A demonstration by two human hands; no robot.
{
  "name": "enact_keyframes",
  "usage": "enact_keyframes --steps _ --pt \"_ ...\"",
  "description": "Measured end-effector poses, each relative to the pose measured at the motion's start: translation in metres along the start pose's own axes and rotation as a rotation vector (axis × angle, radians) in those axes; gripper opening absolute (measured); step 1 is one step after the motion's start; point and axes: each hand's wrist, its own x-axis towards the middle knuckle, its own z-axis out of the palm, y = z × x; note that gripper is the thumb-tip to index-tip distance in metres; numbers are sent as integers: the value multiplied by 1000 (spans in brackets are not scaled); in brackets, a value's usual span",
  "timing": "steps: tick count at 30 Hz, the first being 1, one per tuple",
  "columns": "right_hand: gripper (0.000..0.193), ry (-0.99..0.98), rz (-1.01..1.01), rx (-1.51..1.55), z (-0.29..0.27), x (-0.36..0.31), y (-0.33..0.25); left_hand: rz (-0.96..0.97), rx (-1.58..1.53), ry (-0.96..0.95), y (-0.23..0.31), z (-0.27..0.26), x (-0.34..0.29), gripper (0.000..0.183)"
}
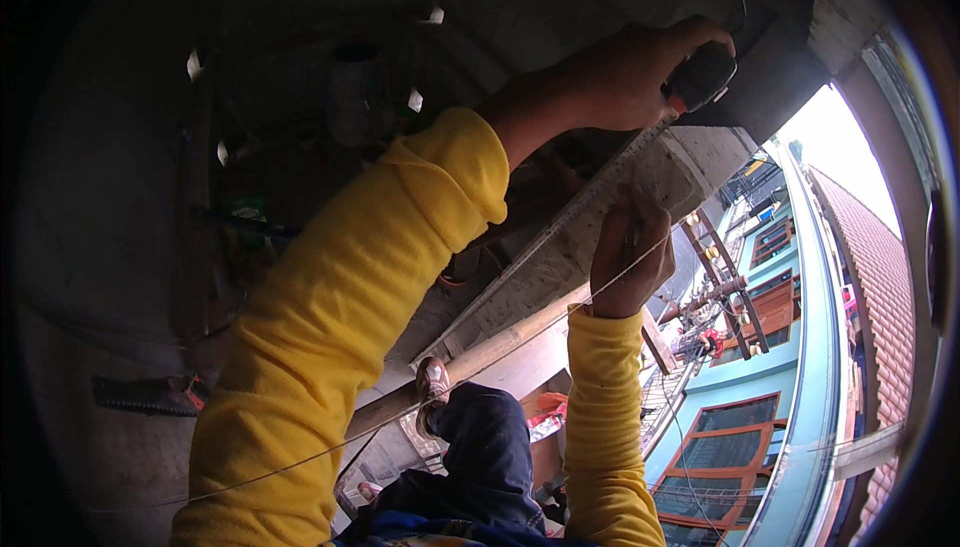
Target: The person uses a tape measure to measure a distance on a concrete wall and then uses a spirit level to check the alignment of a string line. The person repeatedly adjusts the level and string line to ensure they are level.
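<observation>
My left hand (640,72) grips a dark tape measure (703,75) with an orange part, high at the right. From it the tape blade (560,227) runs out down and left along the edge of a rough, pale concrete beam (560,267). Lower down, my right hand (633,257) is at the beam's side near its end, fingers pinched together; whatever is between them is hidden. A thin pale string (625,272) crosses by the right hand and slants away to the lower left.
Beneath the beam runs a round wooden pole (520,335), with my shoe (432,384) against it. A handsaw (148,395) lies at the left. Dim clutter, including a bucket-like container (357,97), stands far left. Beyond the open side at the right is a turquoise building (735,382).
</observation>
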Motion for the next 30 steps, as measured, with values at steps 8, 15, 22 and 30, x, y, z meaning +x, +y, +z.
enact_keyframes --steps 8,15,22,30 --pt "13 -6 13 -24 0 0 -1 -5 -11 -3 0 0 1 74" --pt "13 -1 -15 -55 1 3 -4 0 0 -5 0 -1 0 74" --pt "17 6 -15 -55 1 3 -6 -1 -3 3 1 1 0 74" --pt "18 143 47 -93 -8 -5 -12 -18 -15 6 6 -4 -1 73"
